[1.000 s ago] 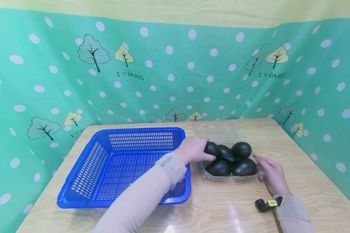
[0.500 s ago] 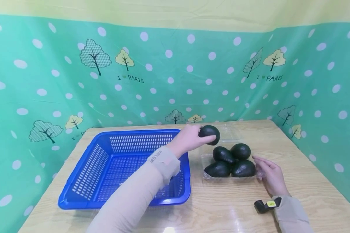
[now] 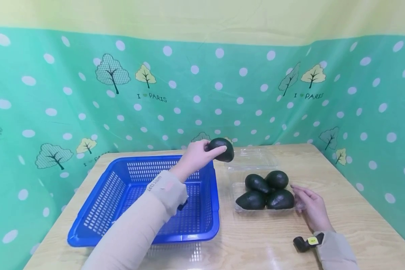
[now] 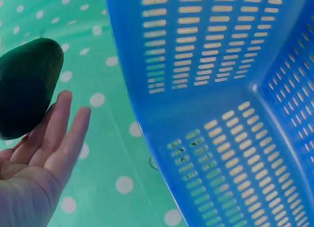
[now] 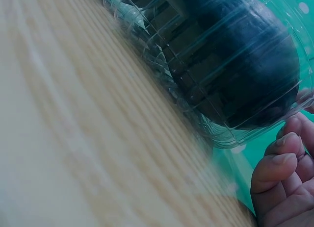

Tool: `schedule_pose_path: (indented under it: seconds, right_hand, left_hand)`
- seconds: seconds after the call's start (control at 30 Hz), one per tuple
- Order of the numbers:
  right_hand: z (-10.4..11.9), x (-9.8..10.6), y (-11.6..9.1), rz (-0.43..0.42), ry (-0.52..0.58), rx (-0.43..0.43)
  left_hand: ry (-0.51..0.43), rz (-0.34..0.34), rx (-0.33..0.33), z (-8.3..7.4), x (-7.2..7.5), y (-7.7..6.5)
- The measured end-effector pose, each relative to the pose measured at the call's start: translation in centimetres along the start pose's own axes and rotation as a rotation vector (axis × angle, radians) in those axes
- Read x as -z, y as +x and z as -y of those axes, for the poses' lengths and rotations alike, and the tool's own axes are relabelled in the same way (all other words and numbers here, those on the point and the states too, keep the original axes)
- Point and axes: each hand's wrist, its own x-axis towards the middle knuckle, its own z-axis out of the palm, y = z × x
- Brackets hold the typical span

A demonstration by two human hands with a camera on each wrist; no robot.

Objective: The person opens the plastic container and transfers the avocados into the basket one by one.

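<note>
A dark avocado [image 3: 221, 142] is held up in my left hand [image 3: 193, 158], above the basket's back right corner. Thumb and fingers grip it from the left side. Several more avocados [image 3: 280, 199] lie in a clear plastic clamshell box [image 3: 237, 187] to the right. At that box's right end, my right hand [image 3: 314, 210] pinches the edge. From the right wrist, the box's see-through wall [image 5: 221, 136] appears close up, with curled fingers [image 5: 277, 168] at its rim. In the left wrist view, the raised avocado [image 4: 29, 85] hangs clear of the basket.
A blue perforated plastic basket [image 3: 185, 237] occupies the table's left half; the left forearm reaches across it. Behind the avocados, the box's clear lid [image 3: 253, 157] lies folded back. A green dotted curtain [image 3: 175, 93] encloses the wooden table [image 3: 249, 243] at back and sides.
My left hand has lifted one avocado out of the clear box and carried it up and left towards the basket. The right hand stays at the box's right edge.
</note>
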Motion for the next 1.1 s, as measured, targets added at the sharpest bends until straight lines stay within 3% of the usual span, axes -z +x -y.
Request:
schedule_pose_path:
  seconds: [0.33,0.57,0.83,1.1]
  right_hand:
    - [-0.5,0.2,-0.2,-0.010,-0.008,-0.011]
    - [-0.6,0.4,-0.2,-0.023,-0.052,-0.037]
    - [-0.4,0.3,-0.2,-0.027,-0.069,-0.057]
    - [-0.2,0.3,0.2,-0.041,-0.123,-0.062]
  left_hand:
    - [-0.236,0.034,0.062,2.1,1.6,-0.4]
    - [-0.394,0.095,0.086,3.2,2.3,-1.1]
    - [-0.424,0.067,0.150,4.3,3.6,-1.7]
    - [-0.466,0.093,0.188,5.4,4.6,-1.7]
